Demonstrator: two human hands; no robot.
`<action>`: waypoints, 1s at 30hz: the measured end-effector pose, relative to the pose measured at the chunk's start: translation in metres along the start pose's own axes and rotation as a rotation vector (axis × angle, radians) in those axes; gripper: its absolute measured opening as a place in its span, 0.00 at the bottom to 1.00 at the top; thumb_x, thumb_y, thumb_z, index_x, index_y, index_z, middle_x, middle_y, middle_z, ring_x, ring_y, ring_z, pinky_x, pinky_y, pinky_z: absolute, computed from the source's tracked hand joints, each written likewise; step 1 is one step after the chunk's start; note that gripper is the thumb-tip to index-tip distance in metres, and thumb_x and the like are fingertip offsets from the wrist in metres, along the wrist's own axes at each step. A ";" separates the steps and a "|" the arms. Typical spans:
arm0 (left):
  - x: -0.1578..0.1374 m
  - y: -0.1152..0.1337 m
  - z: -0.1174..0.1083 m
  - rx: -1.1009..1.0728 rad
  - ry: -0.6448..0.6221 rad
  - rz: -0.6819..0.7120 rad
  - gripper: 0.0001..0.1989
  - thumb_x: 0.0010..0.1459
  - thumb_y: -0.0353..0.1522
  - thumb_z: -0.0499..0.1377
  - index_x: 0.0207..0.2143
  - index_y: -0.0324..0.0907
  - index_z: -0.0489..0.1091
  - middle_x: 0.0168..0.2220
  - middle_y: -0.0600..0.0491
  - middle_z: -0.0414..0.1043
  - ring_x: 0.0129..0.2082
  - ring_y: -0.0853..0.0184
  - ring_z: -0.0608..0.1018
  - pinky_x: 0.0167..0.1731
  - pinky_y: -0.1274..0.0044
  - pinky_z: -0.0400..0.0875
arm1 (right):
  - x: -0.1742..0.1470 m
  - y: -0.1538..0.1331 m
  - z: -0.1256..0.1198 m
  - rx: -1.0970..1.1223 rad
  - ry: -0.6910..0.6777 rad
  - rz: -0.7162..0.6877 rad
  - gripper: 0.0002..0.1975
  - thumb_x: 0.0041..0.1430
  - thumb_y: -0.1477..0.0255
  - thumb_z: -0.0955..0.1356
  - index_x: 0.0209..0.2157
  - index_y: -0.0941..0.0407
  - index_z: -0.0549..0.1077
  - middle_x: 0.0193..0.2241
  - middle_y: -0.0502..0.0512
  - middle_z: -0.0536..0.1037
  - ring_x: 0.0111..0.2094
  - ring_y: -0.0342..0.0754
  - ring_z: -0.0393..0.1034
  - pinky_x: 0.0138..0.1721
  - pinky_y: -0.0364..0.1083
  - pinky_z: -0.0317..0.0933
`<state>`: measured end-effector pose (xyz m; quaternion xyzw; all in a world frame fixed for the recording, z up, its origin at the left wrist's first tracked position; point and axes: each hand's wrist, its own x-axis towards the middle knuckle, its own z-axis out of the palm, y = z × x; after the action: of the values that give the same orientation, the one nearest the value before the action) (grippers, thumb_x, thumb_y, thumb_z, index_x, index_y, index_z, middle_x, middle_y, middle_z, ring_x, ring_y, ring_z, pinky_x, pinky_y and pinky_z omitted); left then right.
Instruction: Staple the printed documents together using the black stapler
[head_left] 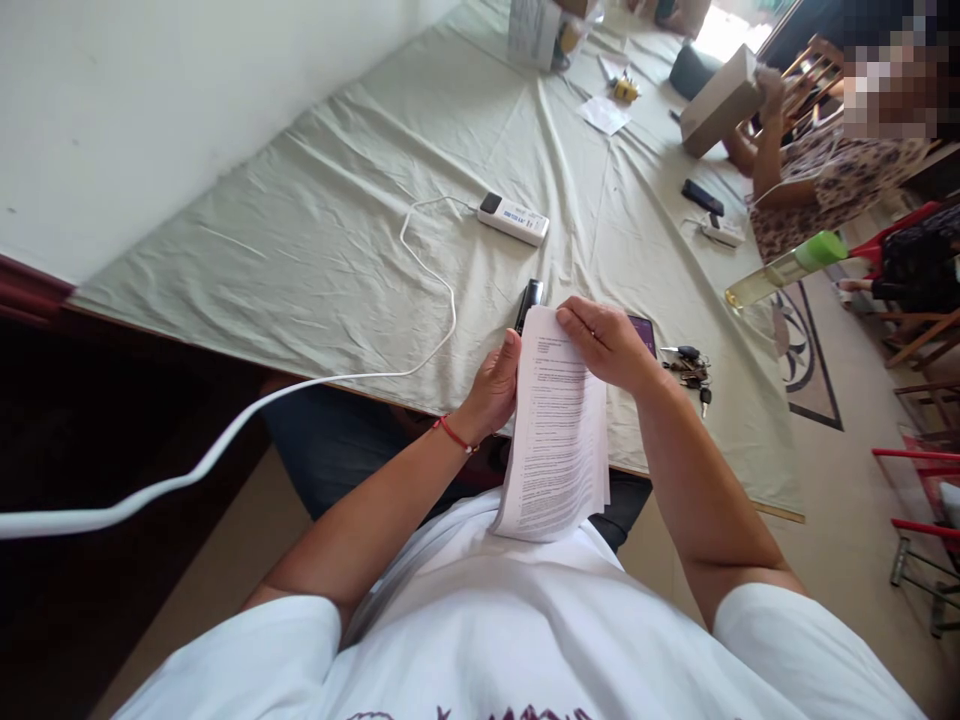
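Observation:
A thick stack of printed paper sheets (555, 430) hangs tilted between my hands at the table's front edge, its lower end near my white shirt. My left hand (495, 385) grips its left side, thumb upward, with a red string bracelet on the wrist. Across the top right corner, my right hand (607, 340) is closed on the sheets. Just beyond the stack lies a slim black object (529, 300), partly hidden. Behind my right hand shows a phone (643, 333), mostly covered. A bunch of keys (691, 370) rests right of my right wrist.
On the pale tablecloth (337, 220) lies a white power bank (514, 218) with a white cable (315, 383) running left. A bottle with a green lid (784, 270) stands at the right. Across the table, a person's hand (771, 95) holds a box (720, 103).

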<state>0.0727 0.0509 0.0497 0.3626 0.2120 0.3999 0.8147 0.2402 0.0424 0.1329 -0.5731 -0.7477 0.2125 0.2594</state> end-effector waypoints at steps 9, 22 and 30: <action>0.008 0.001 -0.004 -0.074 0.082 -0.063 0.31 0.58 0.58 0.62 0.46 0.41 0.77 0.41 0.47 0.83 0.45 0.58 0.83 0.48 0.68 0.76 | 0.004 -0.001 0.002 -0.037 0.007 0.009 0.21 0.73 0.56 0.58 0.29 0.53 0.63 0.26 0.49 0.67 0.28 0.45 0.61 0.34 0.47 0.55; 0.011 -0.019 -0.019 -0.002 0.247 -0.153 0.18 0.65 0.46 0.62 0.38 0.40 0.73 0.34 0.51 0.78 0.34 0.64 0.79 0.39 0.72 0.74 | 0.019 0.030 0.037 -0.317 0.019 0.063 0.17 0.73 0.67 0.58 0.52 0.54 0.74 0.45 0.60 0.78 0.45 0.55 0.71 0.44 0.51 0.61; 0.031 -0.038 -0.025 0.464 0.357 0.048 0.24 0.67 0.53 0.54 0.35 0.42 0.73 0.32 0.51 0.75 0.35 0.63 0.76 0.35 0.73 0.68 | 0.019 0.048 0.051 -0.312 0.016 0.050 0.17 0.73 0.68 0.58 0.52 0.55 0.75 0.43 0.61 0.76 0.44 0.54 0.70 0.45 0.51 0.64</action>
<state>0.0940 0.0700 0.0028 0.4681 0.4293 0.4175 0.6499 0.2400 0.0717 0.0662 -0.6268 -0.7549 0.0953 0.1679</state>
